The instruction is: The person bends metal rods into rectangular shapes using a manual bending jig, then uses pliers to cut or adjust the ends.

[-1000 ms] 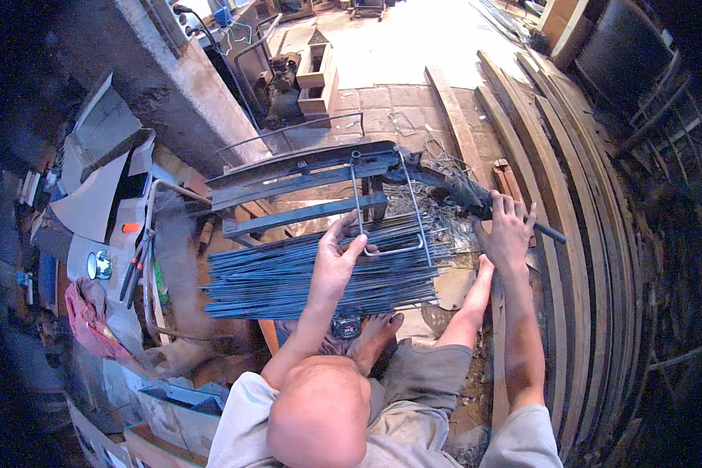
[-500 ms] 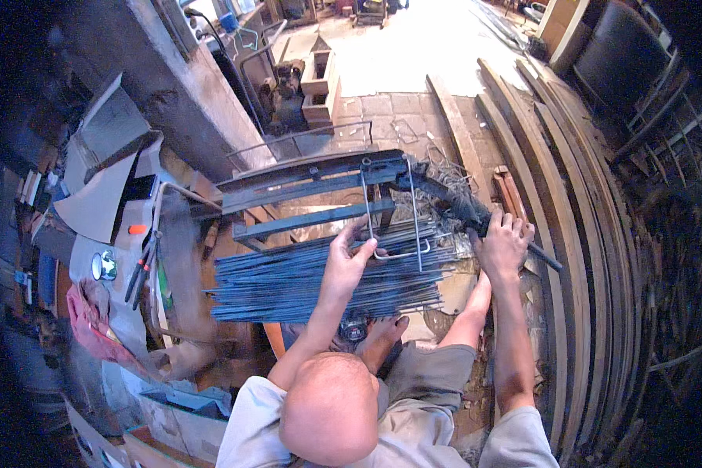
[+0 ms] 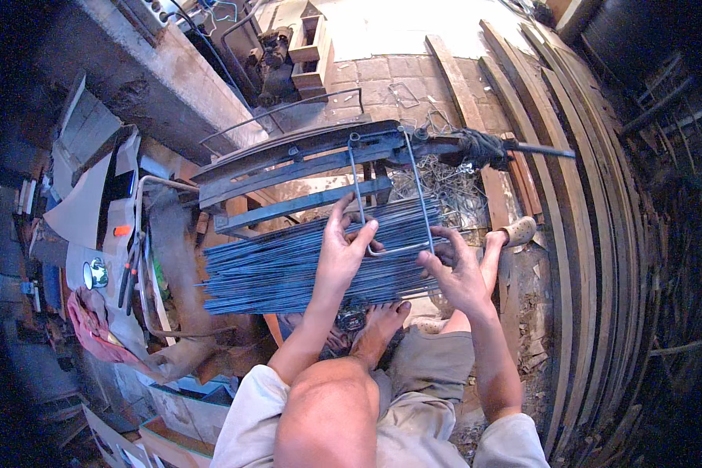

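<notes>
A thin metal rod (image 3: 419,183), bent into an open rectangle, hangs from the dark bending jig (image 3: 312,160) toward me. My left hand (image 3: 342,253) pinches its near left corner between thumb and fingers. At the near right corner, the thumb and fingers of my right hand (image 3: 464,273) close around the rod's end. Beyond my right hand, the jig's lever (image 3: 483,148), with a dark wrapped grip and a bare bar end, points to the right with no hand on it. Beneath both hands lies a thick bundle of straight metal rods (image 3: 265,273).
Long wooden planks (image 3: 558,195) run along the right side. A pile of bent wire pieces (image 3: 437,183) lies on the floor past the bundle. To the left are orange-handled pliers (image 3: 129,281), an enamel mug (image 3: 95,273) and a pink cloth (image 3: 93,324). My bare foot (image 3: 382,324) is by the bundle.
My right hand has let go of the lever and come left onto the rod's end. The lever has swung away from me. My left hand stays at the rod's left corner.
</notes>
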A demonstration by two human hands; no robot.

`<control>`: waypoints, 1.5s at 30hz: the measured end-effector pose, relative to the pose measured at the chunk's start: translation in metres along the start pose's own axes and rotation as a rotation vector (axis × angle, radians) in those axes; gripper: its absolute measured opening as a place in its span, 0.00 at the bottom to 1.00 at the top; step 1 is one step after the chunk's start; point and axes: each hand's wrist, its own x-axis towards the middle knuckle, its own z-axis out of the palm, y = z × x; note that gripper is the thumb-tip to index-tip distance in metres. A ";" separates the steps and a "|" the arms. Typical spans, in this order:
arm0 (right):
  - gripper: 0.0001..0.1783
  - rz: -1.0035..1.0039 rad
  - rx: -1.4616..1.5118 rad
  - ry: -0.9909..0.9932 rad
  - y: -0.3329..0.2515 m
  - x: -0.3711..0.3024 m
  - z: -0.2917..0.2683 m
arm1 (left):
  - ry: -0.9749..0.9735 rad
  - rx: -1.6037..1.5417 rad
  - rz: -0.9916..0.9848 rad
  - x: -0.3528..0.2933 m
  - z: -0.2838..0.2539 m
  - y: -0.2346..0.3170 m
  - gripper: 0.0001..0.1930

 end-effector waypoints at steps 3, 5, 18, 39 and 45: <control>0.23 -0.026 0.040 0.017 0.002 0.008 0.002 | -0.002 0.037 0.015 0.008 0.002 0.010 0.30; 0.23 -0.100 -0.054 0.022 -0.008 0.008 0.003 | -0.022 0.020 0.062 0.014 0.002 0.008 0.30; 0.07 -0.438 -0.676 0.230 -0.135 0.027 0.012 | -0.078 0.745 0.644 0.004 -0.004 0.079 0.19; 0.15 -0.853 -0.636 0.425 -0.239 0.067 0.014 | 0.037 0.564 0.861 0.046 0.041 0.196 0.24; 0.16 -0.754 -0.646 0.387 -0.190 0.063 0.015 | 0.009 0.387 0.514 0.049 0.034 0.152 0.25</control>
